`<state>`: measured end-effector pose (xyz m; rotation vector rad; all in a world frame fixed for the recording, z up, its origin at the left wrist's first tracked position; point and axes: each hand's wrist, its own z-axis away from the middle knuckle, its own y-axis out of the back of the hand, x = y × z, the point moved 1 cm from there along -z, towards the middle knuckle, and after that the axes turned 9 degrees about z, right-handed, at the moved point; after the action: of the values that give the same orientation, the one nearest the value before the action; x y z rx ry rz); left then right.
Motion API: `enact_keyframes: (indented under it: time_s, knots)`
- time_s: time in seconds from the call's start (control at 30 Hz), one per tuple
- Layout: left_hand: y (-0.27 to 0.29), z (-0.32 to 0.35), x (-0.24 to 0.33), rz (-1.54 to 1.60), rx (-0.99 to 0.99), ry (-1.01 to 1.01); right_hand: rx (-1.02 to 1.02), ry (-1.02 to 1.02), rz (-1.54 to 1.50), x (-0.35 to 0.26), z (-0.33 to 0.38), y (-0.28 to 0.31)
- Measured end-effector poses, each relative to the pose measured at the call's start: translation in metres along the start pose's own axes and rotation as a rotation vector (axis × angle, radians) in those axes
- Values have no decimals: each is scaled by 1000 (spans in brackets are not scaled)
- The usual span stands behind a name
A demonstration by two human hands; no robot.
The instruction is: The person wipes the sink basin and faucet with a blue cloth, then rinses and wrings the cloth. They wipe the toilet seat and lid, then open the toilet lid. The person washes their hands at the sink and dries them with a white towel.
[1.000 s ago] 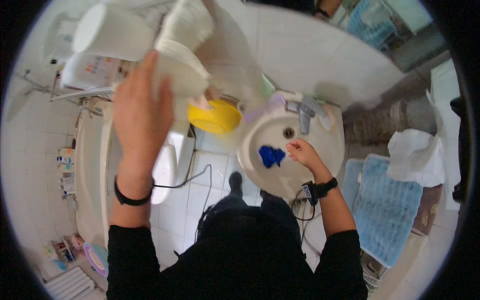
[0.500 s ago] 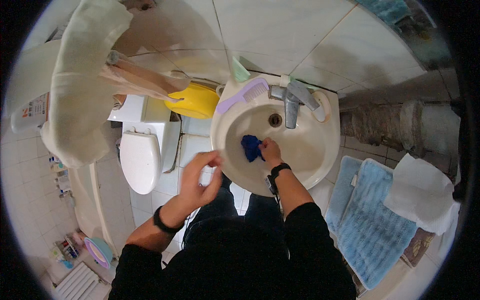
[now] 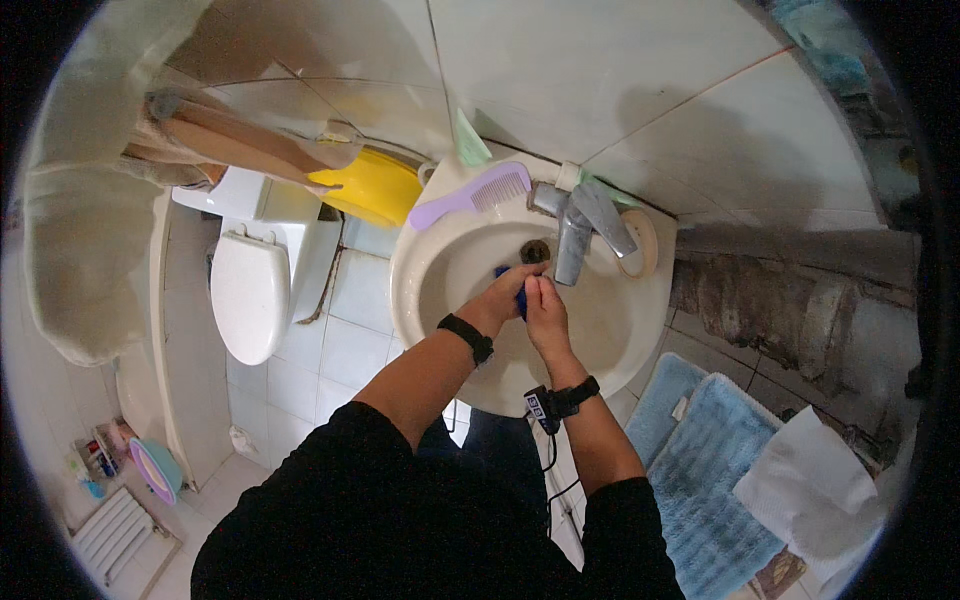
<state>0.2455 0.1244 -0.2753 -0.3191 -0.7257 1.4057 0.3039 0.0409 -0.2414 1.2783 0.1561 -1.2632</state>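
Note:
Both hands meet over the basin of the cream sink (image 3: 404,285), just below the faucet. Between them is a crumpled dark blue cloth (image 3: 522,304), mostly covered by my fingers; its exact kind does not show. My left hand (image 3: 507,288) is closed around it from the left. From the right, my right hand (image 3: 546,315) pinches it with the fingers pressed together. The grey metal faucet (image 3: 573,240) ends just above my right fingertips, and the round drain (image 3: 535,251) lies just beyond my left hand.
A lilac comb (image 3: 470,197) and a soap dish (image 3: 637,243) rest on the sink's back ledge. To the left stand a white toilet (image 3: 250,300) and a yellow basin (image 3: 378,190). Blue towels (image 3: 715,470) and white paper (image 3: 810,480) lie at lower right.
My left hand has come from the left of the sink into the basin and closed on the blue cloth beside my right hand. The cloth is now nearer the faucet. The view has shifted.

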Motion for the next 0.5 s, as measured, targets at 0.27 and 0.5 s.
enact_keyframes:
  time_s: [0.27,0.5]
  knots:
    - [-1,-27,-48,-348,297,-278,35,-209,-413,0,-29,14]
    - [18,-32,-62,414,-177,-119,30,-346,8,-24,-21,10]
